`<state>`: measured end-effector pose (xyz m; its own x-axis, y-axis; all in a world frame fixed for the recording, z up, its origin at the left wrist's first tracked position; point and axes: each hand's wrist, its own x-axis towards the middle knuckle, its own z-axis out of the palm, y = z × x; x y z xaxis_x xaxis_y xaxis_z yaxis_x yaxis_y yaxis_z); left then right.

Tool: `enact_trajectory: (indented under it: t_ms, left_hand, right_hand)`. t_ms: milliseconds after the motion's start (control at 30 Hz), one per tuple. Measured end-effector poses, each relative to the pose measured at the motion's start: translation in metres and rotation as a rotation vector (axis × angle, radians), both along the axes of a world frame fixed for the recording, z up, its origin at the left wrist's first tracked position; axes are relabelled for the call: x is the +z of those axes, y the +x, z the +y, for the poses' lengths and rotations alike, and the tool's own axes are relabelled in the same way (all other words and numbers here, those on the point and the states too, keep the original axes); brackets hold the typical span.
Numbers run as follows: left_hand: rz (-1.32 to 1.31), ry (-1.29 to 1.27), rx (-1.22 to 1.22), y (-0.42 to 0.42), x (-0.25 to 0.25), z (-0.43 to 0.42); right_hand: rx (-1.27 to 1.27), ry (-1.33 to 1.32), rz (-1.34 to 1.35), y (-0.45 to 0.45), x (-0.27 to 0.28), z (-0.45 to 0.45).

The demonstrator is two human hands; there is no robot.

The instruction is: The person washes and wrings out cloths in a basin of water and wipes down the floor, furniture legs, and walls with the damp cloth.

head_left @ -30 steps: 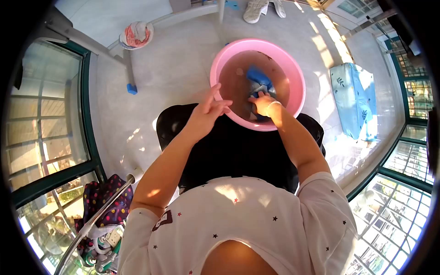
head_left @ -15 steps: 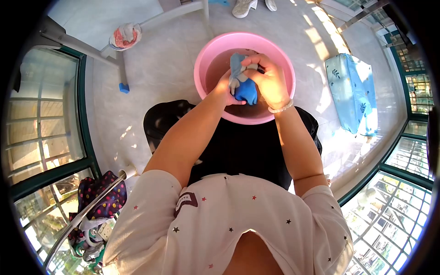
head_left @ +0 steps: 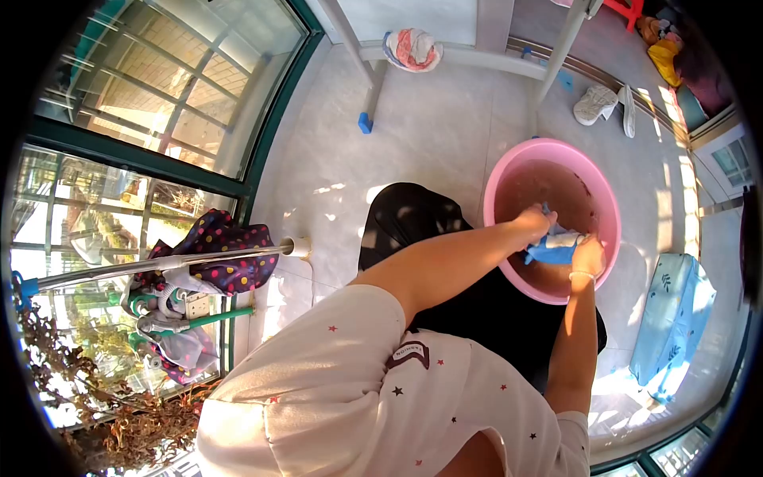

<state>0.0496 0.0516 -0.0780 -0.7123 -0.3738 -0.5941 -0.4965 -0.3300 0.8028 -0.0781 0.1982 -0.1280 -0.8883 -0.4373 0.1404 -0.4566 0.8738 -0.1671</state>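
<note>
A pink basin [head_left: 548,145] with murky brownish water stands on the floor at my knees. Inside its rim, a small blue and whitish piece of cloth [head_left: 554,250] is stretched between both hands, low over the water. My left hand [head_left: 536,223] is closed on its upper left end. At the other end, my right hand [head_left: 589,256], with a beaded bracelet at the wrist, grips the cloth near the basin's right side. Its exact kind I cannot make out.
Beyond the basin lie white shoes [head_left: 598,105]. A light blue patterned box [head_left: 672,326] sits to the right. A crumpled red and white cloth [head_left: 413,50] rests on a grey frame. At left, a metal pole [head_left: 199,260] and dotted fabric [head_left: 246,250] stand by the window.
The view has swung left, so the basin appears farther right. My hands have moved apart; the cloth, bunched between them before, is now drawn out lower in the basin.
</note>
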Motion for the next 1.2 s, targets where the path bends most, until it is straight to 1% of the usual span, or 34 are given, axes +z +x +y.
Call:
enact_trajectory:
  t_ms: [33,67,100,133,167,200,233,267,300,333,367,400,433,500,567,600,667,700,733,833,867,967,1000,1033,1067,1100,1167,1200]
  left_hand:
    - [-0.127,-0.125,-0.025,0.003,0.017,-0.006]
    - [-0.163,-0.209,-0.056,0.004,0.021,-0.013]
    - [-0.155,-0.253,-0.014,0.002,0.014,-0.019]
    - [-0.121,-0.290,-0.063,0.002,0.008,-0.030]
    - [-0.151,-0.397,-0.059,0.003,0.019,-0.032]
    - [-0.146,-0.884,-0.147,0.002,0.013,-0.034]
    - [-0.067,-0.965,-0.069,0.002,0.013,-0.031]
    - [-0.022,-1.053,-0.162,0.003,0.007,-0.030]
    - [0.022,-1.147,-0.241,0.001,-0.001,-0.029]
    - [0.027,-1.245,-0.405,0.002,-0.006,-0.023]
    - [0.027,-1.343,-0.563,0.002,-0.012,-0.015]
    - [-0.091,-1.281,-0.777,-0.003,-0.020,-0.008]
    - [-0.164,-1.227,-0.868,-0.005,-0.025,0.000]
    - [-0.314,-1.115,-1.041,-0.005,-0.035,0.014]
    - [-0.341,-1.103,-1.072,-0.008,-0.061,0.010]
    - [-0.352,-1.099,-1.087,-0.010,-0.059,0.007]
    - [-0.387,-1.026,-1.124,-0.018,-0.055,0.001]
    - [-0.405,-0.989,-1.145,-0.021,-0.045,-0.003]
    - [-0.388,-0.936,-1.158,-0.025,-0.034,-0.007]
    - [-0.206,-1.288,-0.763,-0.027,-0.050,-0.014]
    - [-0.079,-1.465,-0.689,-0.023,-0.055,-0.018]
    - [-0.040,-1.328,-0.817,-0.012,-0.074,-0.023]
    - [-0.101,-1.318,-0.852,-0.013,-0.072,-0.023]
    - [-0.163,-1.305,-0.888,-0.012,-0.071,-0.021]
    - [-0.227,-1.289,-0.924,-0.011,-0.070,-0.019]
    - [-0.164,-1.290,-0.892,-0.008,-0.064,-0.019]
    - [-0.043,-1.290,-0.835,-0.001,-0.040,-0.023]
    - [0.035,-1.165,-0.795,-0.002,-0.031,-0.029]
  right_hand:
    - [-0.040,0.047,-0.061,-0.013,-0.014,0.014]
    - [-0.079,0.097,-0.122,-0.026,-0.029,0.027]
    - [-0.048,0.150,-0.098,-0.021,-0.012,0.031]
    - [-0.016,0.203,-0.072,-0.014,0.008,0.033]
    - [0.015,0.254,-0.045,-0.006,0.029,0.034]
    - [0.018,0.354,-0.041,0.004,0.047,0.026]
    - [0.132,0.306,0.023,0.017,0.059,0.025]
    - [0.178,0.319,0.002,0.020,0.060,0.022]
    - [0.267,0.306,0.246,0.023,0.042,0.023]
    - [0.329,0.384,0.124,0.028,0.048,0.017]
    - [0.435,0.346,-0.032,0.029,0.043,0.016]
    - [0.519,0.397,-0.225,0.030,0.039,0.012]
    - [0.581,0.402,-0.329,0.033,0.033,0.009]
    - [0.573,0.580,-0.393,0.043,0.024,0.001]
    - [0.548,0.686,-0.517,0.038,0.003,-0.009]
    - [0.514,0.678,-0.513,0.040,-0.003,-0.011]
    - [0.499,0.592,-0.589,0.029,-0.010,-0.010]
    - [0.490,0.547,-0.627,0.024,-0.011,-0.010]
    - [0.601,0.445,-0.606,0.013,-0.007,-0.007]
    - [0.180,0.303,-0.508,-0.002,-0.009,-0.001]
    - [0.204,0.402,-0.431,0.002,-0.011,0.004]
    - [0.406,0.504,-0.521,0.014,-0.005,0.001]
    - [0.394,0.434,-0.481,0.020,-0.001,-0.002]
    - [0.385,0.411,-0.523,0.025,0.013,-0.008]
    - [0.394,0.289,-0.480,0.026,0.009,-0.006]
    - [0.403,0.167,-0.438,0.028,0.005,-0.004]
    - [0.394,-0.233,-0.464,0.030,0.025,0.001]
    - [0.397,-0.241,-0.362,0.028,0.027,0.004]
